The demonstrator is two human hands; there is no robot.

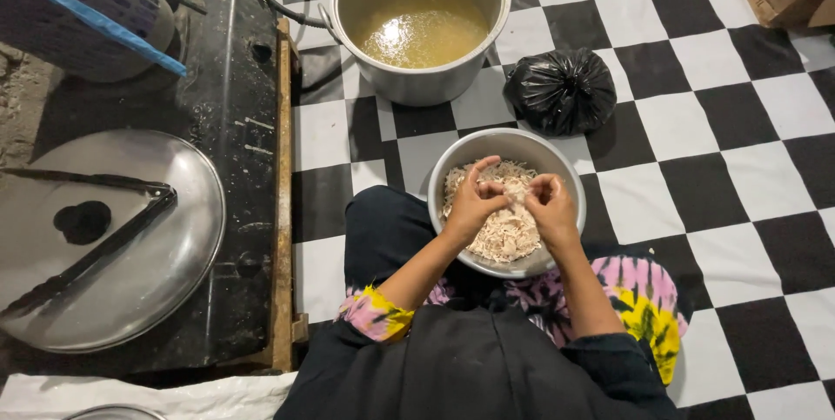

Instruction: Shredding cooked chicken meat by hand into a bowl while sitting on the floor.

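Over the steel bowl (507, 146) of shredded chicken (504, 233), both hands met, fingertips nearly touching. Left hand (474, 203): thumb and forefinger pinched together on a pale strand of meat. Right hand (550, 204): fingers curled and closed on the same strand from the other side, apparently so it could be pulled apart. Shreds lay heaped directly beneath the fingers, likely so torn bits dropped straight in. Bowl rested in the person's lap, close in, within easy reach. Beyond the fingertips stood a large pot (421, 81) of yellowish broth; a knotted black plastic bag (561, 90) sat beyond and right of the right fingers. Far left of the left fingers, tongs (96, 246) lay across a round metal lid (130, 298) on a black stove (230, 107), parked out of the way. Checkered mat (739, 168) underneath.
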